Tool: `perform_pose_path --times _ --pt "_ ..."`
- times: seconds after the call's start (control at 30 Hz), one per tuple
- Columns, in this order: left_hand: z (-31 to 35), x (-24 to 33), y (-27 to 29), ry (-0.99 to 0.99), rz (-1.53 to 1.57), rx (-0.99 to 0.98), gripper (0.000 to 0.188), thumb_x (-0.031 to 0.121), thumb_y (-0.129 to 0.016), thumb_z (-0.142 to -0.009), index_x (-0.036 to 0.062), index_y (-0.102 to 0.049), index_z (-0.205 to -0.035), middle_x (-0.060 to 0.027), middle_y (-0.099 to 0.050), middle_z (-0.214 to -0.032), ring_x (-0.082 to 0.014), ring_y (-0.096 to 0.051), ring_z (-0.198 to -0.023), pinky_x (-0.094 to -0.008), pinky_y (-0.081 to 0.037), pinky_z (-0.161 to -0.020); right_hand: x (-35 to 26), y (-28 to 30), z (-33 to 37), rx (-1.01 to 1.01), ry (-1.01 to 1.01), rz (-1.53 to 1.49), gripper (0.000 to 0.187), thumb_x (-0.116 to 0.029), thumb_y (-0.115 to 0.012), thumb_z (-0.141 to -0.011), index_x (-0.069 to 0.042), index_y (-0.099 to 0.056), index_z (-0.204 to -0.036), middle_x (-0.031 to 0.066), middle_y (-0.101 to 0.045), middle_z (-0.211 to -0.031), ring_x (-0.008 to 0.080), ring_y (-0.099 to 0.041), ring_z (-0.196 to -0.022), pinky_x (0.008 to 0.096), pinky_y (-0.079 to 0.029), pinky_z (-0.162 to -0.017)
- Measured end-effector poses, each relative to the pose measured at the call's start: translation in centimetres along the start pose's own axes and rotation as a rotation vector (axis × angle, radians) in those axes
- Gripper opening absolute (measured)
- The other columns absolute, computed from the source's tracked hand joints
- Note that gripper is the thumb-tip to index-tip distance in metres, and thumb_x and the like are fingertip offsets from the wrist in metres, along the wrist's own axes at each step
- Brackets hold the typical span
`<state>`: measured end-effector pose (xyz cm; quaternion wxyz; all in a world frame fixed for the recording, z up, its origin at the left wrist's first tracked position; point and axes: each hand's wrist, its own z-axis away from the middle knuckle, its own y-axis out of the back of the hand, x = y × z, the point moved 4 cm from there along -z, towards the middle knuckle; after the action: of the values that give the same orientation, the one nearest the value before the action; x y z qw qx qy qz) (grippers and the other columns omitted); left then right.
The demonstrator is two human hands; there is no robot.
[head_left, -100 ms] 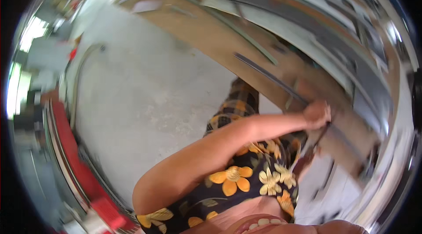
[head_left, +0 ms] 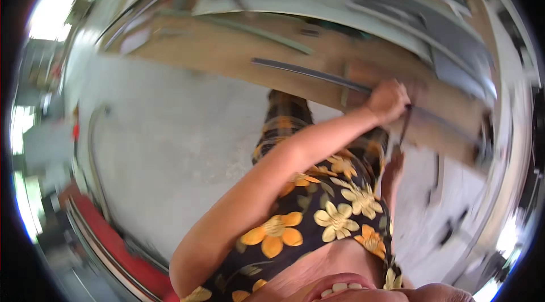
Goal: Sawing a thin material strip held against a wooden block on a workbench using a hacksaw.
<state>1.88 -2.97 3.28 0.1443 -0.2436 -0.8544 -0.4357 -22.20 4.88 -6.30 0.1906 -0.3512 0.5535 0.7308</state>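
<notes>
hands: 2 | long dark strip: 1 | pale green strip: 1 | red beam: 1

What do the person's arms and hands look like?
The left arm is bare from near the shoulder, below a dark top with orange and yellow flowers. The left hand is ungloved. The right hand is too blurred for detail. No cables show on either.
</notes>
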Motion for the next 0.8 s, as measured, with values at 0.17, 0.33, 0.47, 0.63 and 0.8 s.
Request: perform_pose_path --times 0.17,0.33,0.47,0.63,0.8 --pt "-0.9 -1.0 -0.5 0.086 -0.011 -0.061 0.014 0.022 -0.073 -0.075 0.0163 -0.075 -0.087 -0.0020 -0.066 -0.091 -0.0250 -0.060 -0.093 -0.0408 -0.048 -0.081 -6.9 1.1 -0.2 0.070 -0.191 0.059 0.034 -0.014 -0.050 -0.098 -0.009 -0.045 -0.131 0.0322 -0.063 -0.088 0.0538 -0.060 -0.083 0.0568 -0.047 -0.068" --pt "-0.7 -1.1 -1.7 0.120 0.051 -0.133 0.016 0.021 -0.077 -0.075 0.0168 -0.074 -0.090 0.0002 -0.064 -0.094 -0.0237 -0.058 -0.096 -0.0397 -0.046 -0.083 -7.2 1.3 0.0 0.103 -0.197 0.013 0.028 -0.015 -0.049 -0.100 -0.009 -0.046 -0.127 0.0322 -0.064 -0.090 0.0534 -0.061 -0.087 0.0596 -0.046 -0.069" --pt "-0.4 -0.9 -2.0 0.139 0.025 -0.139 0.017 0.022 -0.079 -0.074 0.0171 -0.074 -0.089 0.0013 -0.062 -0.093 -0.0227 -0.058 -0.096 -0.0400 -0.046 -0.083 -6.8 1.4 0.2 0.116 -0.160 0.036 0.027 -0.015 -0.049 -0.100 -0.009 -0.046 -0.126 0.0321 -0.065 -0.091 0.0532 -0.061 -0.087 0.0592 -0.047 -0.069" --pt "-0.4 -0.9 -2.0 0.121 0.001 -0.137 0.019 0.021 -0.080 -0.074 0.0164 -0.073 -0.090 0.0015 -0.062 -0.094 -0.0227 -0.058 -0.095 -0.0396 -0.047 -0.082 -7.6 1.3 -2.2 0.125 -0.119 0.040 0.019 -0.015 -0.049 -0.100 -0.007 -0.047 -0.117 0.0319 -0.064 -0.087 0.0538 -0.060 -0.084 0.0600 -0.046 -0.067" --pt "-0.3 -1.2 -2.1 0.103 -0.034 -0.130 0.019 0.022 -0.080 -0.075 0.0181 -0.073 -0.092 0.0024 -0.062 -0.094 -0.0221 -0.059 -0.095 -0.0394 -0.047 -0.081 -8.5 1.5 -4.1 0.114 -0.128 0.037 0.015 -0.015 -0.048 -0.101 -0.005 -0.046 -0.112 0.0337 -0.061 -0.087 0.0552 -0.056 -0.088 0.0587 -0.043 -0.065"
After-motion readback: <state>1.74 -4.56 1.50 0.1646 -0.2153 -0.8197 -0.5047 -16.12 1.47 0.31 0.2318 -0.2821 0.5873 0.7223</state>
